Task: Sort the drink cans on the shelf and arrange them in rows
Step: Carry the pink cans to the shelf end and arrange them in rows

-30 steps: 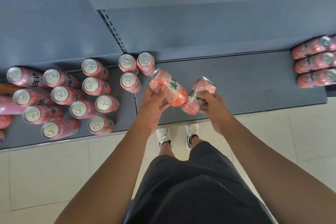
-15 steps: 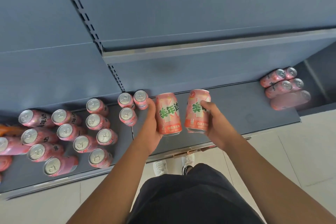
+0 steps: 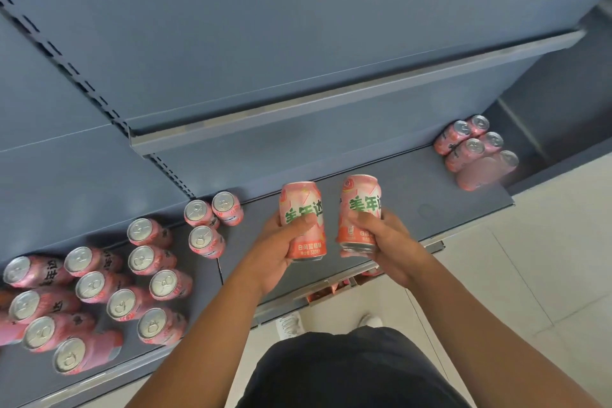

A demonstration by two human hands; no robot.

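My left hand [image 3: 281,248] grips a pink drink can [image 3: 303,209] with green lettering, upright, above the grey shelf [image 3: 414,182]. Beside it, my right hand [image 3: 387,242] holds a second pink can [image 3: 359,199] of the same kind, tilted slightly. Both cans hover over the bare middle of the shelf. A trio of pink cans [image 3: 212,225] stands just left of my left hand. Several more pink cans [image 3: 99,288] stand in loose rows at the far left. Another group of pink cans [image 3: 473,149] stands at the shelf's right end.
An upper grey shelf [image 3: 331,99] overhangs the back of the lower one. A slotted upright [image 3: 172,172] divides the shelf bays. An orange object [image 3: 3,296] peeks in at the left edge. Tiled floor [image 3: 530,258] and my shoes [image 3: 291,325] lie below the shelf front.
Both hands have turned the cans from tilted to upright and lifted them. My head has raised, so more of the upper shelf and the right-hand cans show.
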